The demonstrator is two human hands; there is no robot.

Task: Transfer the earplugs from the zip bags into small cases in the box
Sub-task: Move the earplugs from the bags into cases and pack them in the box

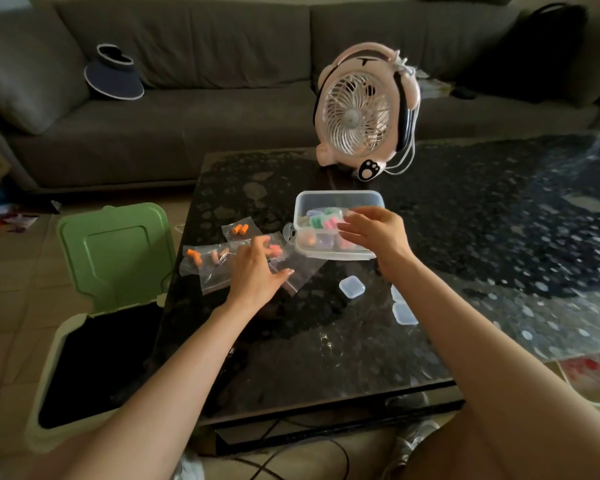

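Observation:
A clear plastic box [340, 197] on the dark table holds several small cases with green, pink, purple and orange earplugs. My right hand [373, 230] hovers over the box's front right part, fingers spread and relaxed, holding nothing I can see. Left of the box lie several zip bags [205, 259] with orange and pink earplugs; one more bag [238, 231] sits behind them. My left hand [257, 268] lies over the bags, fingers spread, fingertips near a pink earplug [276, 250]. An empty small case [351, 286] sits on the table between my arms.
Two more clear small cases [403, 311] lie beside my right forearm. A pink fan [364, 112] stands behind the box. An open bin with a green lid [115, 251] stands at the table's left edge. A grey sofa [187, 98] runs along the back.

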